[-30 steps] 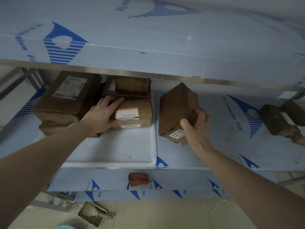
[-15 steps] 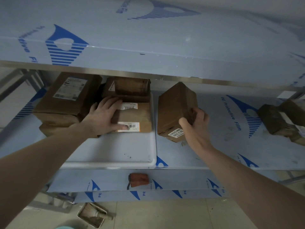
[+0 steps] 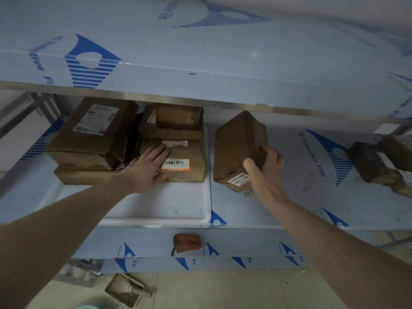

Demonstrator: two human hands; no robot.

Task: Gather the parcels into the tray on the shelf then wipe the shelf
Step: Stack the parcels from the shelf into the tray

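A white tray [image 3: 156, 210] sits on the left of the middle shelf [image 3: 289, 197]. It holds several brown parcels: a large one with a white label [image 3: 89, 134] at the back left, stacked ones [image 3: 174, 121] behind, and a barcode parcel [image 3: 187, 161] in front. My left hand [image 3: 147, 168] lies flat on the barcode parcel with straight fingers. My right hand [image 3: 265, 170] grips the lower right corner of a brown box [image 3: 236, 148], tilted up on the shelf just right of the tray. More parcels [image 3: 379, 161] lie at the shelf's far right.
The upper shelf [image 3: 200, 63], covered in blue-printed protective film, overhangs closely. An orange-red cloth [image 3: 187, 241] lies on the lower shelf. On the floor at the bottom stands a small dirty tray with a brush [image 3: 124, 291].
The barcode parcel under my left hand has turned flat in the tray, its orange-edged label now on top. My right hand keeps its hold on the tilted box, which barely moved.
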